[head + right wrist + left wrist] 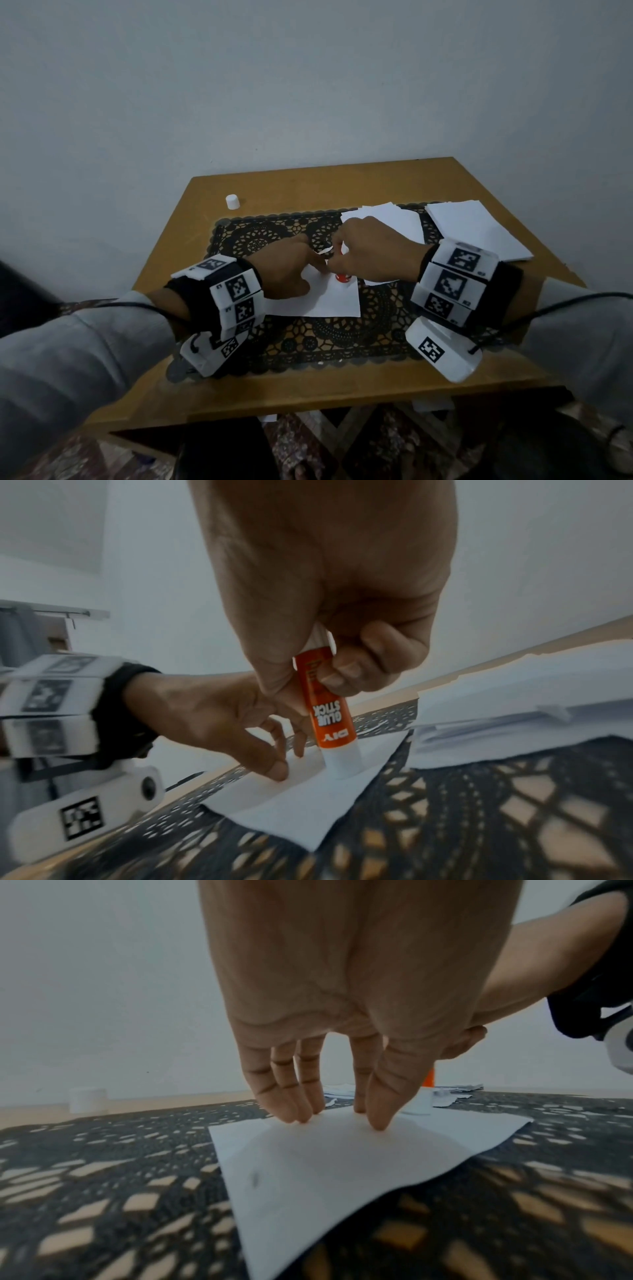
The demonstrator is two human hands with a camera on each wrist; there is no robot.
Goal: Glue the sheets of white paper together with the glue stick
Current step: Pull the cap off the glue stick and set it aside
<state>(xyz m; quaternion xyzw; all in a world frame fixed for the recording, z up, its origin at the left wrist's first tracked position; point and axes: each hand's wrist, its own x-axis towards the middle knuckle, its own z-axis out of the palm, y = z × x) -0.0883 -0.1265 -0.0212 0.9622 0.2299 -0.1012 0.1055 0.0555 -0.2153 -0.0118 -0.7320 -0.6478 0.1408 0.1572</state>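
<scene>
— Where is the work being done?

— At the middle of the head view. A sheet of paper [329, 298] is laid on the dark lace mat [342, 339], and the glue stick [325, 710] is stood on it, tip down. The stick is gripped by the right hand [373, 253], thumb and fingers curled round the orange tube.

— And the other hand?

— The left hand [284, 270] is spread, nothing held; the sheet is pinned by its straight fingertips [380, 1123] just beside the glue tip.

— What else is on the table [212, 387]?

— A white cap [232, 201] is left at the upper left of the table, well apart. More loose paper [387, 219] is seen behind the right hand, and a neater stack of sheets [476, 229] at the upper right.

— How should the step be done well?

— The glue is probably best drawn in short strokes away from the pinning fingers, so the thin sheet is not dragged or creased. Light, even pressure is wanted, carried out to the edges and corners. The fingertips should be kept off the glued patch — otherwise the paper may be lifted with them.

— How much has been glued?

— That cannot be told; no glue trace is visible on the white sheet.
</scene>
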